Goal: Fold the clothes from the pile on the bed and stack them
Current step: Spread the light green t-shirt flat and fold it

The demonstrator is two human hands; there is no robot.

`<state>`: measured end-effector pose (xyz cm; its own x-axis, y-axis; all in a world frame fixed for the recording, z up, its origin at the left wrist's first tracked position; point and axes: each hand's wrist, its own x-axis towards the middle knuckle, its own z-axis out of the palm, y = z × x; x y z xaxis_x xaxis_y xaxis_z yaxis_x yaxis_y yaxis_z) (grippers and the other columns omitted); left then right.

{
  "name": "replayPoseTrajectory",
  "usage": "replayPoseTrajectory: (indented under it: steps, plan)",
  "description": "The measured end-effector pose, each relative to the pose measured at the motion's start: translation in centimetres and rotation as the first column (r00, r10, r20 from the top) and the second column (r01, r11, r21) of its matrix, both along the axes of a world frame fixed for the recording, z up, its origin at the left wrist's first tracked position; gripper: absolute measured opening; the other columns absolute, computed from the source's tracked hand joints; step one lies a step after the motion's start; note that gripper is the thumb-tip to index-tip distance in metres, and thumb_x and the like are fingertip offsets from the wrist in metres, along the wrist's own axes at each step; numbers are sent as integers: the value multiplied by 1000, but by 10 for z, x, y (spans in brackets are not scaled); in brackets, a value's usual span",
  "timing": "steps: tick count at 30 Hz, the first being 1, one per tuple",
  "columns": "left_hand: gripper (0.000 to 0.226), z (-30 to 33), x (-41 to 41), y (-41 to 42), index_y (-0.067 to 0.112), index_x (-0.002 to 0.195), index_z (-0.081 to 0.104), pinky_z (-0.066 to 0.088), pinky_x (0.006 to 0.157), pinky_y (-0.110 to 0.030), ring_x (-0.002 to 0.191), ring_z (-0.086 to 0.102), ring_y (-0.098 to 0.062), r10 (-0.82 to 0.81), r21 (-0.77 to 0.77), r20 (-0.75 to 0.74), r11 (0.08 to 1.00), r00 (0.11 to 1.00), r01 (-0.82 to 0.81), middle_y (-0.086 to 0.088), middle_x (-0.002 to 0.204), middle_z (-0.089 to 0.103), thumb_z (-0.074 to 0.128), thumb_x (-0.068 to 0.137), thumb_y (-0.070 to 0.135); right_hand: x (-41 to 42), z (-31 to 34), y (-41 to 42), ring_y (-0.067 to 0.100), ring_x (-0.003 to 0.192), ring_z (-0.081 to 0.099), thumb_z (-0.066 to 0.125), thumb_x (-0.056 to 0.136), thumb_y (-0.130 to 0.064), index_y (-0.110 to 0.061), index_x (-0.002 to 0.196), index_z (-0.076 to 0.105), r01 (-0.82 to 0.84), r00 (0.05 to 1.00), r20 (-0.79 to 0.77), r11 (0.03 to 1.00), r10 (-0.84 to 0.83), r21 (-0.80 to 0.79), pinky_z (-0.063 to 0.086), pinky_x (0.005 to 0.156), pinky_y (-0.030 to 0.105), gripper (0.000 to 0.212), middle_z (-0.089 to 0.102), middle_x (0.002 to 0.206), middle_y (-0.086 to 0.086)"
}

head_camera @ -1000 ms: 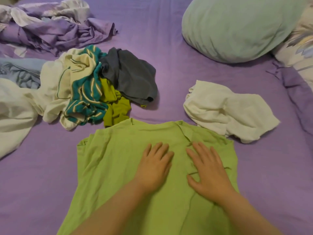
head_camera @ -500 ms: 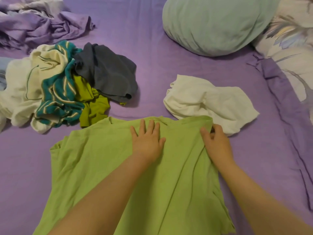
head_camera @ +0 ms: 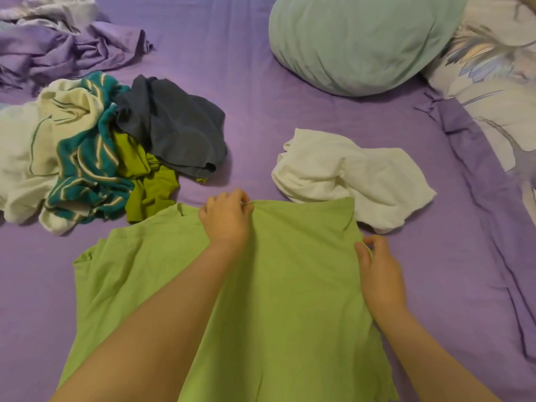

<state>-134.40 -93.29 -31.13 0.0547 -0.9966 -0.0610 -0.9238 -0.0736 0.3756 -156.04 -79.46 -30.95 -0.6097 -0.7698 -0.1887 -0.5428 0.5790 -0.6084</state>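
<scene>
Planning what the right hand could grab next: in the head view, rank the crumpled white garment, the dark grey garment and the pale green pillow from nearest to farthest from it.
1. Crumpled white garment: just beyond the right hand, on the right.
2. Dark grey garment: across to the left, on the pile's edge.
3. Pale green pillow: at the bed's far end.
</scene>
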Motion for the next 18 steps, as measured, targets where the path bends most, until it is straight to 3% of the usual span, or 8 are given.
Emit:
replayPoseTrajectory:
  steps: [2, 5, 7, 10, 12, 13, 16, 18]
  plan:
    - [23, -4, 2, 3, 27, 110, 62, 28, 99, -38, 116, 43, -27, -40, 3, 34, 999, 999, 40, -4, 116, 57, 55, 91, 37, 3, 4, -2, 33, 91, 57, 51, 96, -29, -12, 110, 53, -63, 976, -208, 997, 69, 36, 40, 69, 38, 22, 62, 103, 10]
    - [37, -5, 11, 24, 19, 125, 58, 24, 109, -45, 127, 38, -28, -51, -98, -9, 994, 999, 50, -9, 131, 50, 57, 90, 33, 26, 3, -7, 34, 99, 58, 68, 82, -10, -7, 107, 63, -364, 793, -533, 931, 294, -28, 45, 78, 41, 25, 62, 111, 13]
    - [38, -8, 24, 45, 15, 127, 56, 19, 113, -50, 133, 36, -31, -90, -135, 3, 987, 996, 89, -13, 139, 47, 56, 92, 29, 49, 1, -17, 33, 112, 57, 65, 84, -18, -10, 113, 65, -588, 677, -555, 809, 484, -11, 45, 90, 44, 30, 60, 124, 14]
    - [47, -16, 56, 71, 20, 143, 41, 5, 117, -49, 145, 19, -27, -179, -8, 87, 983, 980, 181, -10, 154, 29, 41, 99, 37, 75, -10, -28, 25, 146, 14, 15, 95, -58, -32, 148, 26, -682, 539, -350, 641, 766, 353, 10, 116, 44, 60, 19, 158, 5]
    - [53, -23, 84, 80, 27, 149, 28, -4, 117, -49, 147, 7, -25, -220, 73, 172, 975, 960, 210, -3, 159, 16, 29, 100, 47, 81, -20, -33, 22, 147, -4, -22, 78, -66, -35, 151, 4, -615, 519, -364, 634, 773, 469, -5, 116, 44, 83, 4, 160, 1]
    - [54, -24, 100, 82, 30, 149, 27, -5, 116, -51, 148, 7, -26, -235, 85, 210, 971, 949, 222, -2, 159, 16, 25, 100, 51, 88, -22, -35, 25, 147, -3, -23, 78, -66, -32, 151, 7, -566, 557, -374, 669, 741, 483, -5, 116, 47, 86, 6, 160, 3]
    - [49, -16, 142, 81, 27, 140, 46, 9, 115, -58, 142, 27, -33, -263, 60, 273, 965, 926, 256, -6, 150, 38, 30, 98, 47, 131, -14, -43, 36, 141, 25, 35, 95, -54, -17, 142, 43, -575, 585, -435, 728, 685, 372, 17, 111, 59, 60, 35, 150, 16]
    - [38, -11, 167, 76, 19, 132, 56, 18, 113, -61, 137, 35, -36, -235, -21, 294, 967, 926, 252, -11, 143, 48, 48, 97, 30, 162, -19, -48, 36, 140, 28, 49, 92, -49, -20, 140, 46, -704, 498, -431, 641, 753, 306, 19, 110, 58, 55, 38, 149, 14]
